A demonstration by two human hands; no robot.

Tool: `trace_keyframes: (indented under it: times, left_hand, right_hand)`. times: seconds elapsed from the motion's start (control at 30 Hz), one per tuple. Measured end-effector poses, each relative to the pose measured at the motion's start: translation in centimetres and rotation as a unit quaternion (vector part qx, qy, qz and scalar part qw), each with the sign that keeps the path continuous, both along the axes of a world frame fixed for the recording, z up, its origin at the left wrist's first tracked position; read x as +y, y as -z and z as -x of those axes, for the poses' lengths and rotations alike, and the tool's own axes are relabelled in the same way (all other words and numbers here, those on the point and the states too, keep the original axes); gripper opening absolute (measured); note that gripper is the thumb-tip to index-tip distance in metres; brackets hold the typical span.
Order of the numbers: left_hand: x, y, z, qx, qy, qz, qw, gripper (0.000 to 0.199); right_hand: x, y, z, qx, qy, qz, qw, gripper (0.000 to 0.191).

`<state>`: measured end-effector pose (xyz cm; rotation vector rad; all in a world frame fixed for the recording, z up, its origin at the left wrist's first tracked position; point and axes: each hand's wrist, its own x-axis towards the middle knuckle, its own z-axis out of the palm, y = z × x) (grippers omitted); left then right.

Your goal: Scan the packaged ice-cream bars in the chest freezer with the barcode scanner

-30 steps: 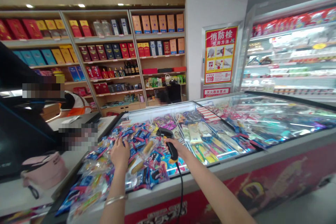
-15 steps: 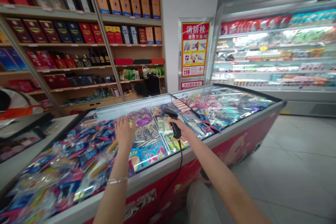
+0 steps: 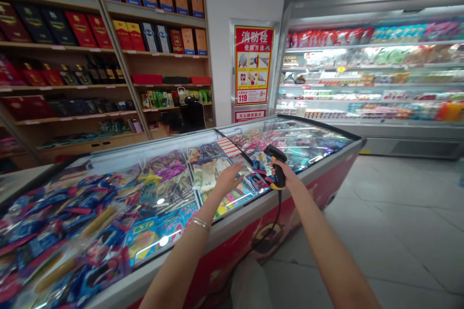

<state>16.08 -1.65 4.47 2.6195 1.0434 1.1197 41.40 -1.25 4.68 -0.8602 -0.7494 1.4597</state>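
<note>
2 hands: right hand (image 3: 288,175) clenched on barcode scanner (image 3: 275,152), hiding grip; left hand (image 3: 228,178) open over freezer (image 3: 319,203).

Super bright store lighting here, white glare streaking across the glass freezer lid (image 3: 290,137), the lit chiller shelves (image 3: 369,70) a bit blown out, barely any shadows, and fisheye warp badly bending the wooden shelving (image 3: 119,58) near the edges.

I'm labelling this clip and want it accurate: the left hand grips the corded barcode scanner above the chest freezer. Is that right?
Not quite: the right hand, not the left, grips the corded barcode scanner above the chest freezer. The head view shows this. The left hand, with a bangle at its wrist, is open and holds nothing.
</note>
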Motion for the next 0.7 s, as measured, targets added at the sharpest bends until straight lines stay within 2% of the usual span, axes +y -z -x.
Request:
trace_keyframes:
  times: [0.03, 0.1, 0.23, 0.33, 0.43, 0.53, 0.7]
  left_hand:
    - [0.1, 0.0, -1.0, 0.013, 0.037, 0.007, 0.999, 0.036]
    - [0.1, 0.0, -2.7, 0.035, 0.074, 0.020, 0.996, 0.037]
    - [-0.2, 0.3, -4.4, 0.085, 0.069, 0.037, 0.993, 0.046]
    - [-0.3, 0.8, -4.5, 0.110, 0.046, 0.044, 0.992, 0.052]
    - [-0.2, 1.5, -4.2, 0.115, 0.054, 0.055, 0.990, 0.057]
    - [0.3, 2.1, -4.1, 0.111, 0.075, 0.060, 0.989, 0.056]
    - [0.6, 2.4, -4.2, 0.111, 0.055, 0.051, 0.991, 0.053]
  right_hand:
    - [0.3, 0.3, -0.9, 0.011, 0.015, -0.002, 1.000, 0.013]
    - [0.8, 0.8, -2.3, 0.020, 0.026, 0.005, 0.999, 0.013]
    - [1.6, 1.7, -3.8, 0.024, 0.036, 0.031, 0.999, 0.013]
    - [1.8, 2.0, -3.9, 0.027, 0.039, 0.035, 0.998, 0.012]
    - [1.6, 2.3, -3.7, 0.016, 0.029, 0.030, 0.999, 0.012]
    - [1.6, 2.6, -3.7, 0.012, 0.022, 0.016, 1.000, 0.014]
    - [1.7, 2.9, -3.7, 0.018, 0.042, -0.001, 0.999, 0.017]
